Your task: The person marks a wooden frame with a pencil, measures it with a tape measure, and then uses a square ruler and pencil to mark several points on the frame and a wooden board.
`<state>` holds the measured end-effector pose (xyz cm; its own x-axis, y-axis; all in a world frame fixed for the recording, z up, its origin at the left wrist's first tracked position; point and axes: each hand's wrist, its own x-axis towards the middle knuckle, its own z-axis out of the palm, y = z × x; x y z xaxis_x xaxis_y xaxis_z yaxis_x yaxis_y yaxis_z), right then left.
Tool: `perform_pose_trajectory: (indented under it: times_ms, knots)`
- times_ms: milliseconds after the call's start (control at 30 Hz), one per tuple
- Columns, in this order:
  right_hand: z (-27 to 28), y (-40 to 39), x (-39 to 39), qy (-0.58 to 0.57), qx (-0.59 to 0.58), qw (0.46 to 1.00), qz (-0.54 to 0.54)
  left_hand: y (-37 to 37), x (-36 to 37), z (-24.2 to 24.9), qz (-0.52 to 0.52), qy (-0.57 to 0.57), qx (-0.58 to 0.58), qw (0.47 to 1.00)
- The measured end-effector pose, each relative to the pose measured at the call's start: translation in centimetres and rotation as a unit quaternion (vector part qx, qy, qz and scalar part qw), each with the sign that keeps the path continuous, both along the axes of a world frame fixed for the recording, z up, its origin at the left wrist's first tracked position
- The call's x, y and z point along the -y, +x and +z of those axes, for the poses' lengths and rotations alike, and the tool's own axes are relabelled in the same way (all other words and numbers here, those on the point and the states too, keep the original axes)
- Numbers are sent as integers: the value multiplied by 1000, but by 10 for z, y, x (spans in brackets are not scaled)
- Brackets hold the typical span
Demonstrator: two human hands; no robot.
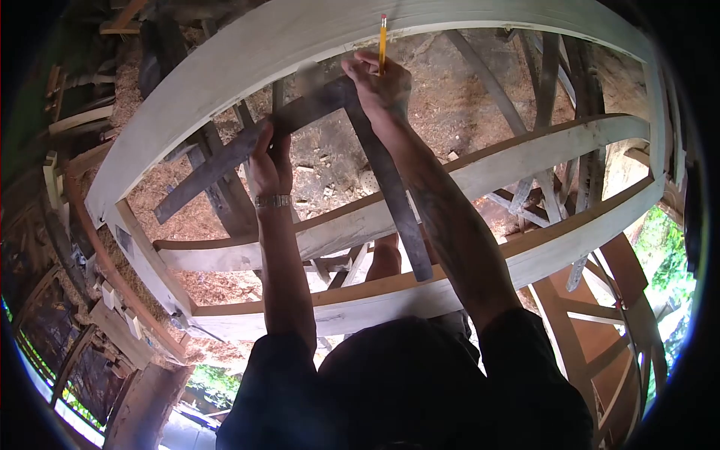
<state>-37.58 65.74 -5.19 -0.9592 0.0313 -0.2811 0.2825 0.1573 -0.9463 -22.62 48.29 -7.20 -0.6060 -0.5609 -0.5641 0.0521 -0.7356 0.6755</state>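
Observation:
A dark framing square (384,176) is held up over a pale wooden frame, one arm reaching to the lower left and the other down toward me. My left hand (271,166) is closed around the left arm of the square, thumb and fingers on either side. My right hand (384,88) is at the square's corner, closed, with a yellow pencil (383,43) sticking up from its fingers, eraser end on top. The fingers' grip on the corner is partly hidden. Just beyond the hands runs the frame's far curved rail (225,56).
Two more long rails, a middle one (495,169) and a near one (540,247), cross below my arms. An end piece (154,259) joins them at left. Dark trestle legs (225,187) stand underneath on ground strewn with wood shavings (180,187). Wooden lattice parts (592,315) are at lower right.

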Motion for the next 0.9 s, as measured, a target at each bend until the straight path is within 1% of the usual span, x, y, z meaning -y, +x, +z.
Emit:
perform_pose_trajectory:
  times_ms: [67,133,167,267,367,400,467,533,567,667,700,733,767,800,833,867,900]
  knots:
    - [-13,1,9,-38,-31,998,-48,2,0,3,6,6,9,1000]
    - [-2,-5,13,6,5,997,-73,3,3,3,12,15,10,1000]
    - [-9,-8,13,20,-7,998,-62,3,3,4,12,23,9,1000]
    - [1,-6,14,0,-16,998,-59,7,7,-3,20,38,9,999]
    - [17,-7,12,-59,-82,990,-104,5,6,-4,17,37,6,999]
    - [16,-10,9,-250,-55,959,-119,3,5,-1,15,34,6,999]
    - [16,-18,-8,-269,-65,953,-120,-2,2,2,17,27,29,999]
    - [52,-24,-26,-283,-49,951,-111,1,1,3,9,18,45,999]
    - [53,-25,-39,-230,-104,963,-99,-1,1,3,-1,11,42,999]
    - [54,-26,-66,-179,12,970,-165,-7,-2,1,-26,12,24,999]
    - [35,-24,-80,12,7,995,-98,-9,-4,0,-34,16,17,999]
    - [7,-15,-98,106,-81,991,12,-12,-7,1,-34,16,11,999]
    - [-11,-7,-109,195,-163,959,122,-16,-10,4,-35,16,6,999]
    - [-2,11,-108,111,-86,976,169,-20,-13,6,-36,15,3,999]
    - [6,28,-106,97,-44,976,191,-23,-14,8,-38,9,-4,999]
    - [32,38,-104,177,28,952,247,-29,-15,9,-40,2,-9,999]
    - [36,52,-101,179,17,954,238,-33,-16,7,-41,-6,-15,999]
